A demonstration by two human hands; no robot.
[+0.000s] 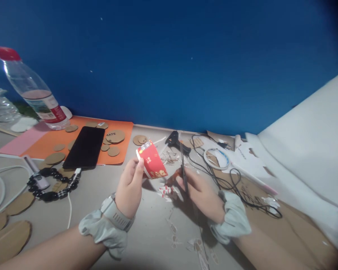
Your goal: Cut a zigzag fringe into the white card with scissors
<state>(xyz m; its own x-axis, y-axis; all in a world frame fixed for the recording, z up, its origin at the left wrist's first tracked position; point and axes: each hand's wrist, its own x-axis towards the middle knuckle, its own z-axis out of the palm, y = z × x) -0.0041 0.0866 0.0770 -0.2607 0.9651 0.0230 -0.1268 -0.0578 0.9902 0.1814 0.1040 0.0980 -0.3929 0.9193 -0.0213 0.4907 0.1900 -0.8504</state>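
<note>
My left hand (131, 187) pinches a red printed piece of paper (153, 161) by its left edge, thumb on the front. The paper has a white left edge, small white lettering and yellow figures along the bottom. To its right, my right hand (198, 193) is closed around what look like scissors (183, 165). They are seen edge-on and blurred, with the thin blades pointing up, apart from the paper. Red and white paper scraps (169, 192) lie on the table below and between my hands. The fingers of my right hand partly hide the handles.
A black glue gun (177, 143) with its cord lies behind my right hand, near a tape roll (216, 159). At left are a phone (85, 147) on an orange sheet (121, 150), cardboard discs (115, 136), a beaded bracelet (50, 195) and a bottle (42, 101).
</note>
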